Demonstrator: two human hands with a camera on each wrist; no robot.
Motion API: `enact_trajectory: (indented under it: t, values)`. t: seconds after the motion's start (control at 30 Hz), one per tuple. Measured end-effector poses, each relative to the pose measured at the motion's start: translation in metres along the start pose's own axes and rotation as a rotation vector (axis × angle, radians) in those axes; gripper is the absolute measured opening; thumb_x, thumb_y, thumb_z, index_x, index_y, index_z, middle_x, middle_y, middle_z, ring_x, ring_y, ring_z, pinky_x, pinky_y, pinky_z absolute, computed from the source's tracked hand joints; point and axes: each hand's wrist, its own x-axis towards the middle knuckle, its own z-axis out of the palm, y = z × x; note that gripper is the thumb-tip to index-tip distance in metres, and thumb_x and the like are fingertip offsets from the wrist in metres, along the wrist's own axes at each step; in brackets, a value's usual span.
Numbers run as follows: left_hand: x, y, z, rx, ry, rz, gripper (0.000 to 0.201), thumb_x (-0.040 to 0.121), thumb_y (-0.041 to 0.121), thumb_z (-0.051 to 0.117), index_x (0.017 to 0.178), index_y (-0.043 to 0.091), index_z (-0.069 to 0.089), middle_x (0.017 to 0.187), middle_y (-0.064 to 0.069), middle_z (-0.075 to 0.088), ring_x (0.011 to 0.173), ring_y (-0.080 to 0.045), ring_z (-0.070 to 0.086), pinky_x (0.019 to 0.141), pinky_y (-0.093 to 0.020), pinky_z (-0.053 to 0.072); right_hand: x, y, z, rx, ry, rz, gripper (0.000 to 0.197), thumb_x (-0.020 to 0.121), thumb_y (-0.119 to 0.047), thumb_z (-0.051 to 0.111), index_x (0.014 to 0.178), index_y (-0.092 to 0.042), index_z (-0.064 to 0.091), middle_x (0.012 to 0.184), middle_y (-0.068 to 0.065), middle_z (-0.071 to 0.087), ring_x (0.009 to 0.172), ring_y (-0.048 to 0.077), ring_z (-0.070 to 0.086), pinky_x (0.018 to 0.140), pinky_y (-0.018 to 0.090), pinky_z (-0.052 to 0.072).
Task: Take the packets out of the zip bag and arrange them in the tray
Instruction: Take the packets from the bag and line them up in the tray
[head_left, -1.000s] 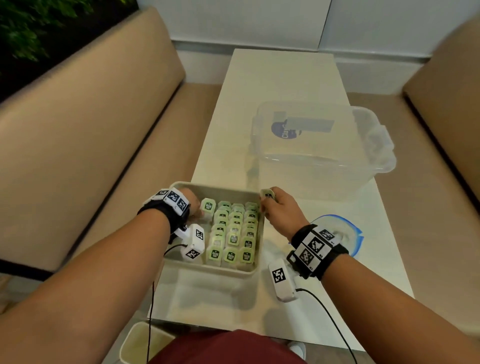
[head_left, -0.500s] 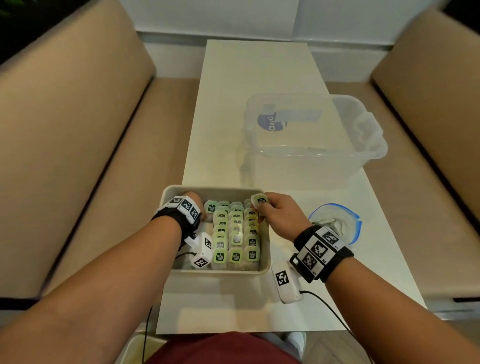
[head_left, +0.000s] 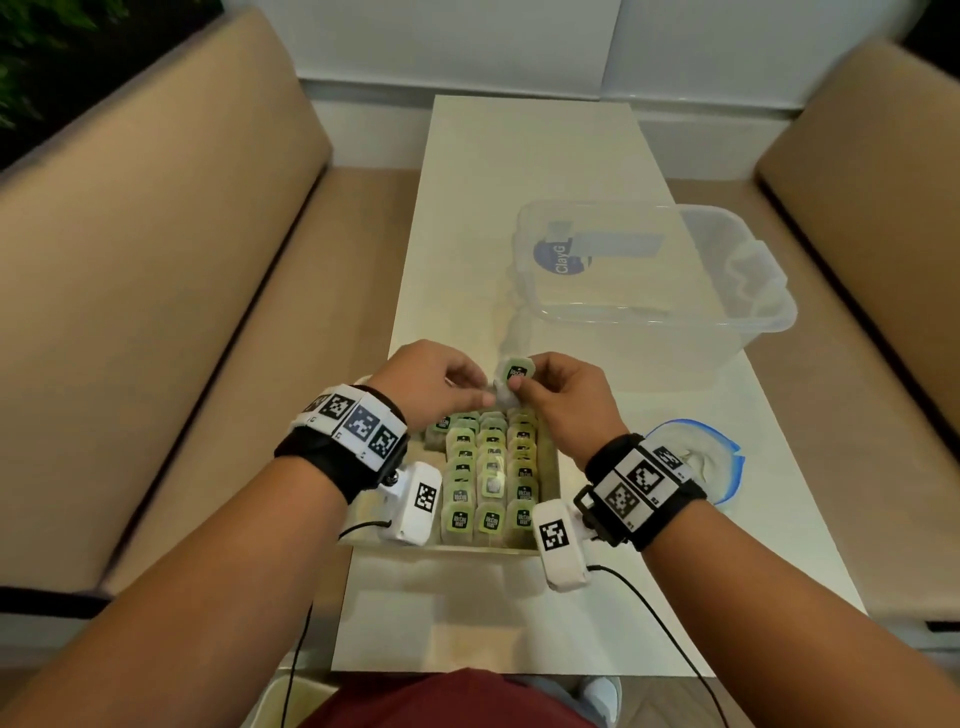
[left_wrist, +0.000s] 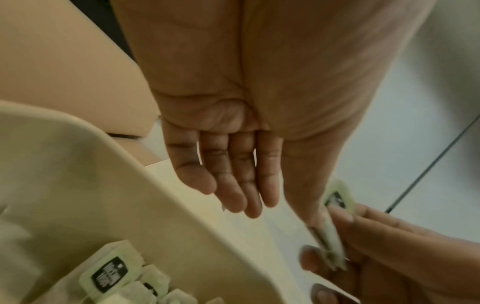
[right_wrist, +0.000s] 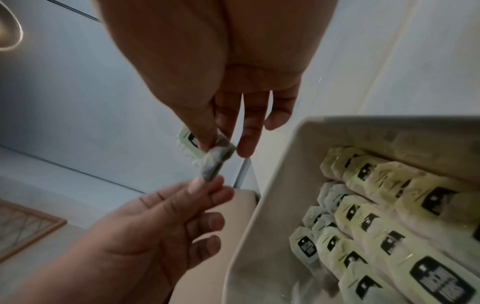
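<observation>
A beige tray near the table's front edge holds three rows of green packets. Above its far end my right hand pinches one green packet between thumb and forefinger. My left hand meets it from the left, thumb and forefinger tips pinching the packet's lower end. In the right wrist view the packet hangs from my right fingers, with the left hand at its bottom edge and the tray beside it. The crumpled zip bag with a blue edge lies right of the tray.
A clear lidless plastic box stands at the back right of the white table. Tan benches run along both sides. Cables trail from both wrist cameras towards the front edge.
My right hand lifted the packet a little above the tray's far end. My left hand left the tray's back left corner and came across to take the packet's lower end.
</observation>
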Motion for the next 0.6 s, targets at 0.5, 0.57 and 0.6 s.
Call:
enact_trajectory:
  t: [0.5,0.57,0.6]
  values:
    - [-0.012,0.006,0.004,-0.109,0.042,-0.035,0.013,0.077,0.030,0.081,0.078,0.024,0.069,0.068,-0.001,0.073,0.068,-0.018,0.072,0.067,-0.032,0.059,-0.001,-0.007,0.013,0.049,-0.032,-0.002,0.003,0.085,-0.012,0.076,0.083,-0.012,0.073,0.077,0.007,0.072,0.068,0.015,0.064,0.073,0.036,0.057]
    - [-0.010,0.001,0.003,-0.044,0.088,-0.078,0.015,0.077,0.034,0.080,0.078,0.022,0.070,0.069,0.001,0.072,0.068,-0.017,0.070,0.067,-0.031,0.057,0.001,-0.005,0.011,0.016,-0.033,0.002,0.004,0.086,-0.016,0.075,0.089,-0.016,0.073,0.083,0.007,0.074,0.072,0.017,0.066,0.077,0.039,0.059]
    - [-0.009,-0.002,0.002,0.027,0.120,-0.111,0.018,0.078,0.037,0.078,0.077,0.021,0.071,0.069,0.004,0.070,0.067,-0.016,0.067,0.065,-0.028,0.054,0.002,-0.003,0.010,-0.036,-0.024,0.001,0.007,0.086,-0.018,0.074,0.093,-0.019,0.072,0.085,0.003,0.074,0.073,0.016,0.066,0.077,0.038,0.059]
